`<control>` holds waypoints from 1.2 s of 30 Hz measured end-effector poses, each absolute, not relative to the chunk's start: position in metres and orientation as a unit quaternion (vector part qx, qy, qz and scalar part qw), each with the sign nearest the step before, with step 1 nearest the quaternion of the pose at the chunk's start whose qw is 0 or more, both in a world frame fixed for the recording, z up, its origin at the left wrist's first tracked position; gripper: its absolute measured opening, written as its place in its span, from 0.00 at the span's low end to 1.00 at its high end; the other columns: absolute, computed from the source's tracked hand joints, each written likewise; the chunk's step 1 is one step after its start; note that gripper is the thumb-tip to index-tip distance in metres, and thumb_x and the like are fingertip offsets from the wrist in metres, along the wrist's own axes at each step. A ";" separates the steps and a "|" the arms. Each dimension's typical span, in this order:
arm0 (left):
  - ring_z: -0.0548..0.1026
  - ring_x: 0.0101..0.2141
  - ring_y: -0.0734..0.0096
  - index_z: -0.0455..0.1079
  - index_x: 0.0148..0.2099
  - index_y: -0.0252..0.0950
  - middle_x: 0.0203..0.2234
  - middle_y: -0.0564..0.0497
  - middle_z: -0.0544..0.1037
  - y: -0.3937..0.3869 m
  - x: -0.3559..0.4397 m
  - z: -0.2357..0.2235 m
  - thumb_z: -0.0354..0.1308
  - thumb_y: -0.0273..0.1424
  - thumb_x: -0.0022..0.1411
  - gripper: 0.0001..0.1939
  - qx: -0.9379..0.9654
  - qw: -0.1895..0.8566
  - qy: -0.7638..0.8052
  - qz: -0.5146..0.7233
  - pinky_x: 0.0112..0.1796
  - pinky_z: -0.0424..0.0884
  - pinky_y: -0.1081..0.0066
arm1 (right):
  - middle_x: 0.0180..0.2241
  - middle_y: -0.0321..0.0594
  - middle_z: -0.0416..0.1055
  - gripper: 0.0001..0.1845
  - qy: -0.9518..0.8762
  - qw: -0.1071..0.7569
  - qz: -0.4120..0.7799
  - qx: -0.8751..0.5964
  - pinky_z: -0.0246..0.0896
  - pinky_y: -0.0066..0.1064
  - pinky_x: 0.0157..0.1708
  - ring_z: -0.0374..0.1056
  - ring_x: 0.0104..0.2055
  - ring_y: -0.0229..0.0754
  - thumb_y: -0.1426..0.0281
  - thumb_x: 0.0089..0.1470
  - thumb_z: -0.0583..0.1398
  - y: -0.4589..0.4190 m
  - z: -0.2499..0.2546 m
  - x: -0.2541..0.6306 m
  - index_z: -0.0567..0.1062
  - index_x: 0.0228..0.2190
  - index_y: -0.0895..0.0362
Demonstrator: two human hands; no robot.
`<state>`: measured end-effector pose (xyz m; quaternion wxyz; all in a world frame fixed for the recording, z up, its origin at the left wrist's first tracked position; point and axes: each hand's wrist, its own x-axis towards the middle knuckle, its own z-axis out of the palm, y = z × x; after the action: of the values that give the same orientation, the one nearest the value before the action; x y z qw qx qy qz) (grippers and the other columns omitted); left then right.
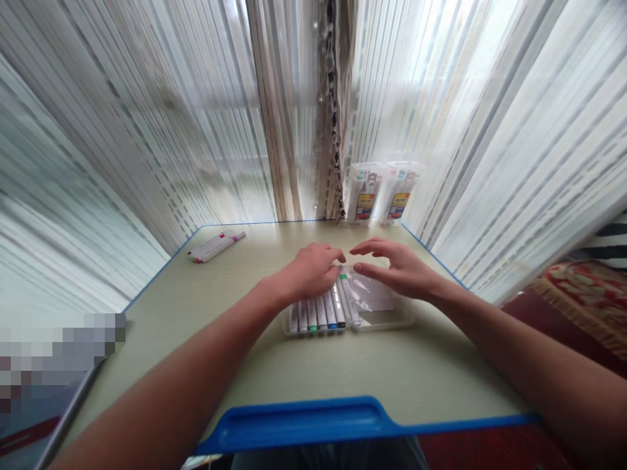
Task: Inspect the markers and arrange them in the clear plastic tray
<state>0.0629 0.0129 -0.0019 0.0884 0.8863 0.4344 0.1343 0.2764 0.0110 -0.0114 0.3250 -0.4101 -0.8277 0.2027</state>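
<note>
Pale counter (pixel 416 375); markers (pixel 321 316) already rowed in open case (pixel 409 321), loose bunch (pixel 215 247) outside; right hand (pixel 392 266) wide, can't tell left hand's (pixel 316 271) grip.

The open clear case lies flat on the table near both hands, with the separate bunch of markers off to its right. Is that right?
Not quite: the separate bunch of markers lies off to the left of the open clear case, as the head view shows. The case does lie flat on the table, near the left hand and right hand.
</note>
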 end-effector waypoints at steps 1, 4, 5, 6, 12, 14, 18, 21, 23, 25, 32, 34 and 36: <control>0.71 0.50 0.59 0.72 0.50 0.35 0.47 0.44 0.76 0.012 0.063 -0.001 0.46 0.28 0.62 0.18 0.886 0.087 0.435 0.137 0.53 0.65 0.58 | 0.44 0.46 0.77 0.20 -0.819 0.339 0.204 -0.416 0.66 0.44 0.47 0.72 0.46 0.50 0.57 0.54 0.62 0.012 -0.012 0.277 0.79 0.43 0.56; 0.71 0.51 0.59 0.71 0.51 0.35 0.48 0.44 0.75 0.012 0.062 0.001 0.47 0.28 0.62 0.18 0.882 0.079 0.443 0.144 0.54 0.64 0.58 | 0.41 0.47 0.78 0.20 -0.789 0.379 0.215 -0.433 0.68 0.43 0.46 0.73 0.43 0.50 0.56 0.54 0.61 0.017 -0.017 0.280 0.80 0.41 0.57; 0.71 0.51 0.59 0.71 0.52 0.35 0.48 0.44 0.75 0.014 0.061 0.001 0.47 0.29 0.62 0.18 0.880 0.074 0.447 0.146 0.54 0.64 0.58 | 0.40 0.47 0.78 0.20 -0.779 0.389 0.221 -0.438 0.69 0.43 0.45 0.74 0.42 0.49 0.56 0.54 0.61 0.019 -0.018 0.281 0.80 0.40 0.57; 0.71 0.51 0.60 0.70 0.52 0.35 0.48 0.44 0.75 0.016 0.058 0.002 0.47 0.29 0.62 0.18 0.877 0.068 0.452 0.150 0.54 0.64 0.58 | 0.39 0.46 0.78 0.19 -0.768 0.401 0.226 -0.445 0.69 0.42 0.45 0.74 0.41 0.49 0.56 0.54 0.61 0.021 -0.019 0.282 0.80 0.40 0.57; 0.72 0.48 0.60 0.70 0.53 0.33 0.47 0.42 0.74 0.039 0.014 0.014 0.48 0.31 0.63 0.18 0.808 -0.018 0.562 0.176 0.52 0.67 0.62 | 0.36 0.44 0.80 0.16 -0.735 0.434 0.221 -0.472 0.73 0.40 0.39 0.75 0.36 0.49 0.56 0.53 0.61 0.028 -0.020 0.288 0.81 0.34 0.55; 0.73 0.46 0.59 0.70 0.51 0.33 0.46 0.41 0.74 0.043 -0.011 0.019 0.47 0.31 0.64 0.18 0.753 -0.075 0.637 0.144 0.50 0.68 0.62 | 0.35 0.43 0.80 0.16 -0.728 0.441 0.218 -0.477 0.73 0.39 0.39 0.75 0.36 0.49 0.57 0.53 0.61 0.029 -0.020 0.289 0.81 0.33 0.55; 0.71 0.49 0.54 0.69 0.52 0.32 0.48 0.38 0.71 0.041 -0.056 0.019 0.46 0.28 0.64 0.18 0.663 -0.133 0.734 0.070 0.49 0.67 0.61 | 0.35 0.44 0.80 0.15 -0.728 0.433 0.218 -0.484 0.72 0.39 0.38 0.75 0.36 0.49 0.57 0.53 0.61 0.032 -0.023 0.291 0.81 0.32 0.56; 0.70 0.49 0.51 0.70 0.51 0.31 0.48 0.35 0.71 0.035 -0.073 0.009 0.46 0.26 0.63 0.17 0.643 -0.137 0.752 0.048 0.48 0.67 0.59 | 0.35 0.43 0.80 0.15 -0.733 0.426 0.215 -0.485 0.72 0.39 0.38 0.75 0.36 0.49 0.58 0.53 0.60 0.034 -0.025 0.293 0.81 0.33 0.56; 0.70 0.49 0.50 0.70 0.50 0.30 0.47 0.35 0.71 0.033 -0.077 0.003 0.46 0.26 0.63 0.16 0.637 -0.137 0.757 0.039 0.47 0.67 0.59 | 0.35 0.44 0.80 0.16 -0.732 0.426 0.209 -0.488 0.72 0.39 0.38 0.75 0.36 0.49 0.58 0.53 0.60 0.035 -0.027 0.293 0.81 0.33 0.56; 0.70 0.49 0.50 0.70 0.49 0.30 0.47 0.35 0.72 0.032 -0.079 -0.001 0.45 0.26 0.63 0.16 0.632 -0.137 0.762 0.033 0.46 0.67 0.59 | 0.35 0.44 0.80 0.16 -0.732 0.426 0.201 -0.493 0.71 0.39 0.38 0.75 0.37 0.49 0.59 0.53 0.59 0.035 -0.027 0.293 0.81 0.33 0.57; 0.70 0.48 0.53 0.67 0.52 0.31 0.47 0.37 0.73 0.032 -0.087 -0.008 0.45 0.28 0.64 0.17 0.621 -0.144 0.770 0.032 0.46 0.67 0.61 | 0.33 0.43 0.80 0.16 -0.731 0.434 0.180 -0.495 0.71 0.38 0.35 0.75 0.33 0.47 0.59 0.53 0.59 0.035 -0.028 0.293 0.81 0.32 0.56; 0.71 0.48 0.53 0.67 0.52 0.31 0.47 0.36 0.73 0.033 -0.090 -0.010 0.45 0.28 0.65 0.17 0.623 -0.141 0.769 0.035 0.45 0.67 0.61 | 0.33 0.43 0.80 0.15 -0.731 0.433 0.175 -0.497 0.71 0.37 0.34 0.75 0.33 0.47 0.59 0.53 0.59 0.036 -0.028 0.293 0.81 0.32 0.56; 0.71 0.48 0.53 0.68 0.52 0.30 0.47 0.35 0.73 0.034 -0.091 -0.011 0.45 0.28 0.65 0.16 0.626 -0.133 0.767 0.039 0.44 0.67 0.61 | 0.32 0.43 0.80 0.15 -0.730 0.434 0.169 -0.501 0.71 0.37 0.33 0.75 0.32 0.47 0.59 0.53 0.59 0.035 -0.028 0.293 0.81 0.32 0.56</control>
<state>-0.0915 0.0341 -0.0109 -0.1328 0.6260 0.7674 0.0385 0.2927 0.0354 -0.0284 0.4336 -0.5009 -0.7297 0.1692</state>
